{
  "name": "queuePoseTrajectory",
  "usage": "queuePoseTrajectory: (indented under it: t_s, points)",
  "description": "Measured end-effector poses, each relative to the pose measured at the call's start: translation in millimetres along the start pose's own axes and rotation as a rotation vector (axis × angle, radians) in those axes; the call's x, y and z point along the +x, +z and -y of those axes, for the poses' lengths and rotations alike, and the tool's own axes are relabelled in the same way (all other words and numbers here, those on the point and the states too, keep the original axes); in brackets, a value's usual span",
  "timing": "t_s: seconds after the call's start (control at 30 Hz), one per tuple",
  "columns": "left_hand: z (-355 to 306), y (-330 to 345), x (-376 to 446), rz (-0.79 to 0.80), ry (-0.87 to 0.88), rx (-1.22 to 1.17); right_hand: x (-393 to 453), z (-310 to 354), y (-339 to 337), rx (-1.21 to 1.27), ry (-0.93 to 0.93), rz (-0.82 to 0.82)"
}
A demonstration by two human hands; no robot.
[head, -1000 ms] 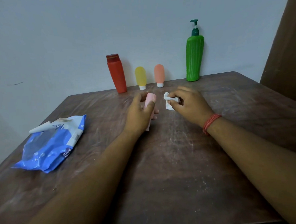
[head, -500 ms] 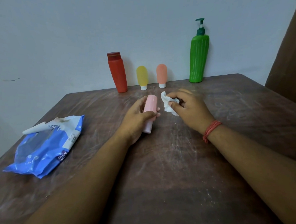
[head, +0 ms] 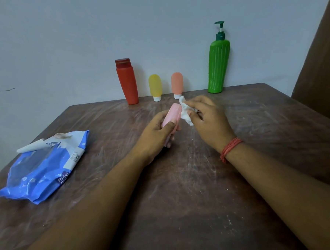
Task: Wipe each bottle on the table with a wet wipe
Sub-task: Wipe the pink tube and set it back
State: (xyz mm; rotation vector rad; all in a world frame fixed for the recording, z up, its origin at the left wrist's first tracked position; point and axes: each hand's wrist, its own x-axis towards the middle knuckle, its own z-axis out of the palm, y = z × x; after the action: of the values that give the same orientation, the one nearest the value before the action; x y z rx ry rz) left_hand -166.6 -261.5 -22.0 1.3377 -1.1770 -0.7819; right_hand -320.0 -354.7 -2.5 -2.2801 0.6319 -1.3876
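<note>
1. Left hand (head: 157,133): fingers curled round the pink bottle (head: 171,115), which is held tilted above the middle of the table (head: 184,210), its rounded end pointing toward the far edge.
2. Right hand (head: 208,120): fingers pinch a crumpled white wet wipe (head: 185,112), which touches the right side of the pink bottle near its upper end. A red thread band (head: 230,147) circles the wrist.
3. Far edge of the table, against the wall, from left to right: red bottle (head: 127,82), upright; yellow bottle (head: 155,86), standing on its white cap; orange bottle (head: 177,84), likewise on its cap and partly behind the wipe; green pump bottle (head: 218,64), upright, nearer the far right corner.
4. Left edge of the table: blue wet wipe packet (head: 42,169), lying flat with its white flap peeled open, well apart from both hands.
</note>
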Motion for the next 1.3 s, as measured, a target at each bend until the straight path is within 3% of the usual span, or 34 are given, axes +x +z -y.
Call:
queuePoseTrajectory:
  t_s: [0.17,0.27,0.4,0.57,0.7,0.83,0.93,1.03,1.17,1.27,1.3]
  points:
    - [-1,-4,0,0.033,-0.095,0.028,-2,0,6,-0.039,-0.025,0.090]
    - [2,-6,1,0.081,-0.059,-0.002,-2,3,8,-0.085,-0.046,0.048]
    - [5,-5,2,0.087,-0.011,-0.148,-10,14,15,-0.140,-0.176,0.155]
    - [-1,0,2,0.156,-0.044,-0.131,4,7,0,-0.178,-0.125,-0.067]
    - [-3,1,1,0.153,-0.043,-0.196,-5,11,1,-0.241,-0.293,0.143]
    - [-2,1,1,0.154,-0.057,-0.221,2,10,-1,-0.233,-0.213,0.050]
    - [-2,-2,2,0.136,-0.085,-0.307,-6,13,2,-0.287,-0.363,0.220]
    - [-3,-4,2,0.148,-0.113,-0.391,-4,13,-1,-0.222,-0.248,0.125]
    - [-5,-5,2,0.157,-0.143,-0.494,-7,17,1,-0.233,-0.356,0.243]
    - [-6,-2,1,0.193,-0.172,-0.508,-2,12,-4,-0.178,-0.202,0.084]
    - [-7,-1,1,0.193,-0.172,-0.522,-3,13,-4,-0.173,-0.220,0.107]
